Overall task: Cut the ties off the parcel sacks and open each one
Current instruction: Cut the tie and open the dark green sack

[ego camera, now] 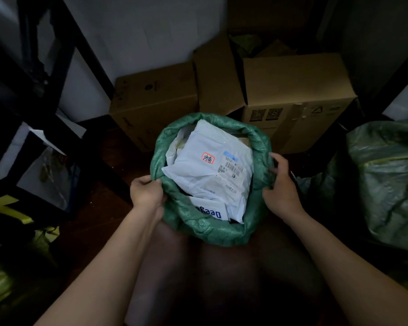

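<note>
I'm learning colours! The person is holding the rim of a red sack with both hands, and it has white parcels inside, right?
Nearly. The sack is green, not red, as the head view shows. Both the left hand and right hand hold its rolled rim, with white parcels inside.

The rolled-down green woven-plastic parcel sack [212,231] has a coarse, faintly shiny weave that crinkles in soft folds. Inside lies a white smooth plastic mailer bag [203,170], slightly glossy and creased, bearing a matt paper shipping label [231,170]. Behind stand plain brown corrugated cardboard boxes [292,90], dull and dry-looking. The paler green woven sack [386,180] at right shows the same rough sheen. The black metal shelf frame [57,74] looks matt.
</note>
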